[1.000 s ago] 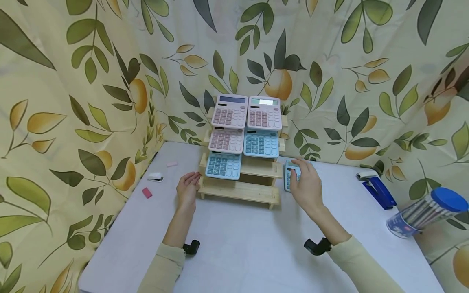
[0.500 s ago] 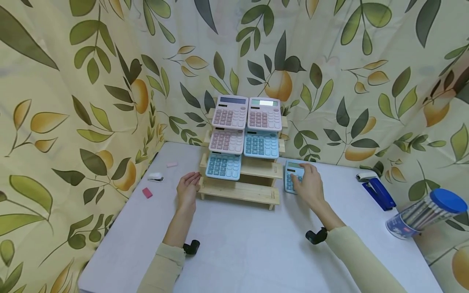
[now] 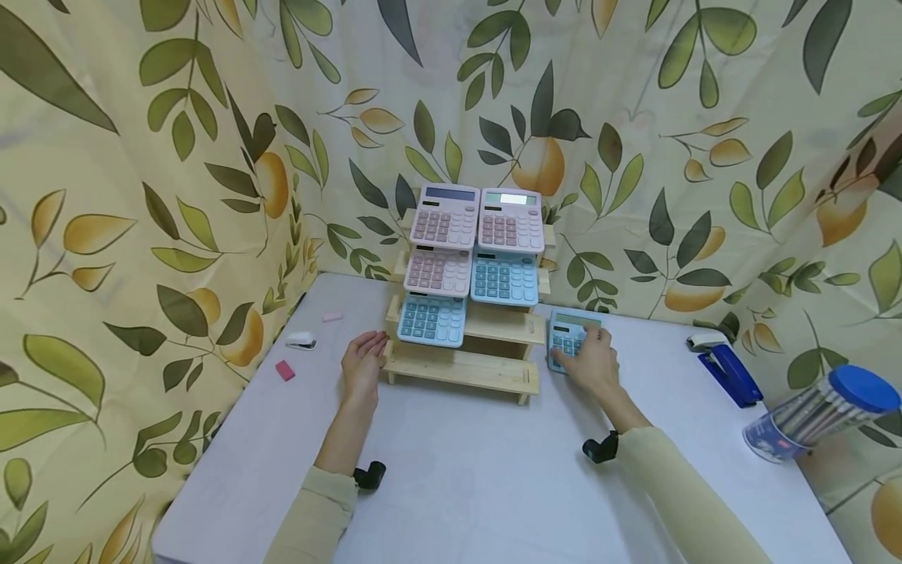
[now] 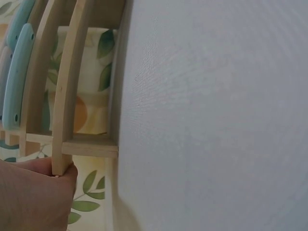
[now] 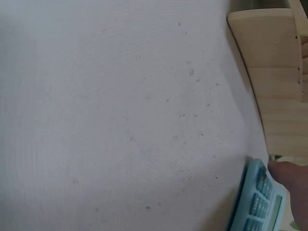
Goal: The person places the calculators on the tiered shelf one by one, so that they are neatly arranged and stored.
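Note:
A tiered wooden display stand (image 3: pixel 461 370) stands at the back middle of the table, bearing pink and blue calculators. My left hand (image 3: pixel 362 370) is at the left end of its lowest shelf. In the left wrist view, this hand (image 4: pixel 41 192) pinches the end of the shelf plank (image 4: pixel 67 86). Right of the stand, a blue calculator (image 3: pixel 565 335) lies on the table. My right hand (image 3: pixel 595 362) holds it across its width, thumb at the left edge and fingers at the right. The right wrist view shows the calculator (image 5: pixel 260 204) beside the thumb (image 5: pixel 291 180).
Two pink calculators (image 3: pixel 444 218) fill the top tier, with pink and blue ones below. A blue stapler (image 3: pixel 729 374) and a tub of pencils (image 3: pixel 778 431) stand at the right. Left lie a white stapler-like item (image 3: pixel 301 340) and a red block (image 3: pixel 285 370). A patterned curtain (image 3: pixel 606 102) hangs behind.
My right hand has come down onto the blue calculator, its thumb and fingers moving from above it to its two edges. The left hand has stayed at the stand.

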A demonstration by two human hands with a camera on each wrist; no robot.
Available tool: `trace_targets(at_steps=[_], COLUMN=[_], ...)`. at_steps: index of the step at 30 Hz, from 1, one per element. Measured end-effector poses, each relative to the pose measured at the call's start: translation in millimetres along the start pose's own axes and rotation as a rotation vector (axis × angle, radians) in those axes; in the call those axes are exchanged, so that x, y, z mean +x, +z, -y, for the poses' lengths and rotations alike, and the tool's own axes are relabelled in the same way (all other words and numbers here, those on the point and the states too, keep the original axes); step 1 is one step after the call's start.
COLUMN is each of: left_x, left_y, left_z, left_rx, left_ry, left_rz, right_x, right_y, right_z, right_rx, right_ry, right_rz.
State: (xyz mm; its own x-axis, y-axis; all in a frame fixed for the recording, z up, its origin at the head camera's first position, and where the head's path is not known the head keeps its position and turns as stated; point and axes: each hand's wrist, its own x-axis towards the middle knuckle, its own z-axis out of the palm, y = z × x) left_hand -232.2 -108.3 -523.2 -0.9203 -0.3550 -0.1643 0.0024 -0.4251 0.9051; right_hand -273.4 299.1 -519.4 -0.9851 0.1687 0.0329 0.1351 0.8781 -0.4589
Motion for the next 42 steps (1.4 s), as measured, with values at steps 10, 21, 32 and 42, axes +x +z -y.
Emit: trace_targets(at_steps=[10,21,32,42], left_x=[-2.7,-3.5,-2.4,-4.0], left_y=[-1.7,-1.4,-2.7,-1.0], left_z=[-1.9,-2.8,-3.1,-4.2], left_rx=[0.016,0.005,0.017,0.015], left_ry=[-0.001,-0.003,-0.002,-0.011], left_rz=[0.019,0.040,0.029,0.027], right_x=[4.4,2.6,-3.8,-12.4], right_y=[8.1,11.1,8.3,-3.2], right_z=[4.0,4.2,-1.9,-2.7], right_rx=[-0.012,0.056,0.104,0.129], right_ry=[0.063,0.084,0.049,0.025], right_rz=[0.023,-0.034,-0.091,-0.139])
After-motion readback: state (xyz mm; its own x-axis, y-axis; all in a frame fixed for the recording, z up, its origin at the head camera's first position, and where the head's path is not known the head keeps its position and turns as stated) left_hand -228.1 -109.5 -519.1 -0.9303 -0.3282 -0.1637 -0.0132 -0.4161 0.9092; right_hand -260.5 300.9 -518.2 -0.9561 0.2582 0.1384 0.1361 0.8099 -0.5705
